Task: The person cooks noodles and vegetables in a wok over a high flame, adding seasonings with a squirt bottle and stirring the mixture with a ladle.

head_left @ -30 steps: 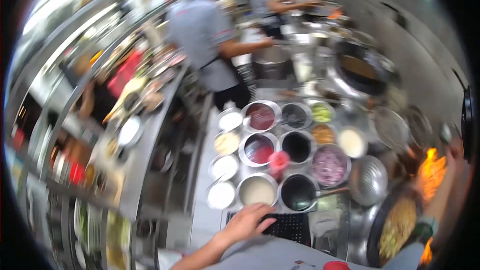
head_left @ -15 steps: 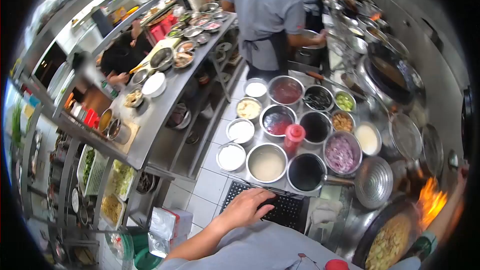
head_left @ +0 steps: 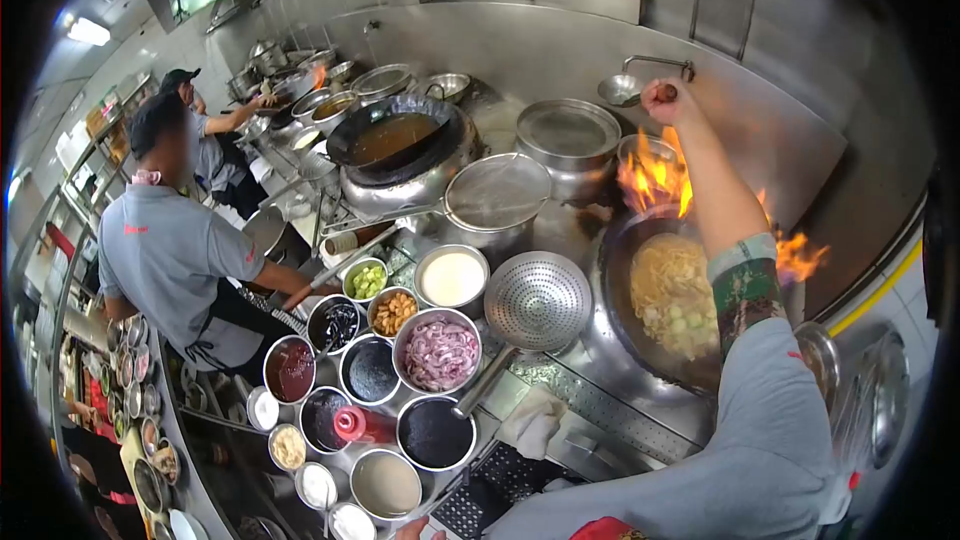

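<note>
My right hand (head_left: 668, 103) is stretched out to the back wall, its fingers wrapped round the brown handle end of a ladle (head_left: 620, 90). The ladle's bowl lies beside the hand, under a wall spout (head_left: 655, 60). Below my right forearm, a wok (head_left: 625, 330) holds pale sliced food (head_left: 675, 295) with greenish chunks. Flames (head_left: 655, 175) rise behind and beside the wok. At the bottom edge, only some fingers of my left hand (head_left: 420, 530) show; they look apart with nothing in them, close to a pot of pale liquid (head_left: 387, 483).
A perforated strainer (head_left: 538, 300) rests left of the wok. Pots of sliced onion (head_left: 437, 350), dark sauce (head_left: 437, 433) and other ingredients crowd the counter, with a red squeeze bottle (head_left: 362, 425) among them. A folded cloth (head_left: 532, 422) lies in front. A co-worker (head_left: 175, 240) stands left.
My view has swung right and up towards the stove and wall. My right hand, earlier at the right edge, is now by the spout. My left hand has dropped mostly out of view.
</note>
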A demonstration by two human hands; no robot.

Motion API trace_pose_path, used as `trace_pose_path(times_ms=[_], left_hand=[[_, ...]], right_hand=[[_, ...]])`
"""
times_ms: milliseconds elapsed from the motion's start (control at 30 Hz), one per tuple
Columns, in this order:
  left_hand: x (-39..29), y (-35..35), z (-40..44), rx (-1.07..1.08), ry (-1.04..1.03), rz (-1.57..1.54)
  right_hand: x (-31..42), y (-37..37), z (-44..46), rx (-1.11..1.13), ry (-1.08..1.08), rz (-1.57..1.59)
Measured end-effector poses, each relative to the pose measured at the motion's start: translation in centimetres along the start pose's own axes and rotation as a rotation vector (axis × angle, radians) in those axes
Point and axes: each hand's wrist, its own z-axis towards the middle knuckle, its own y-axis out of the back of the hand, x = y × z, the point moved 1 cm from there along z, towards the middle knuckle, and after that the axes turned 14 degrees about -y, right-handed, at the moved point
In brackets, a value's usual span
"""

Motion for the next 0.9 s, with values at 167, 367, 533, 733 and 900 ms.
trace_pose_path(times_ms=[167, 367, 533, 733, 900], left_hand=[[1.5, 1.5, 2.0, 0.098, -0.066, -0.029], [4.8, 3.3, 4.5, 0.119, -0.256, -0.097], [3.2, 3.6, 7.3, 0.039, -0.472, -0.138], [3.8, 1.8, 9.3, 0.132, -0.604, -0.206], [2.7, 0.8, 9.6, 0.207, -0.637, -0.267]], right_hand=[[-4.1, 3.1, -5.8, 0.014, -0.045, 0.039], [-13.8, 4.7, -16.4, -0.036, -0.038, -0.17], [-20.5, 5.3, -24.1, -0.138, -0.178, -0.167], [-28.1, 4.5, -31.9, -0.132, -0.312, -0.212], [-32.5, 3.2, -34.0, -0.098, -0.383, -0.293]])
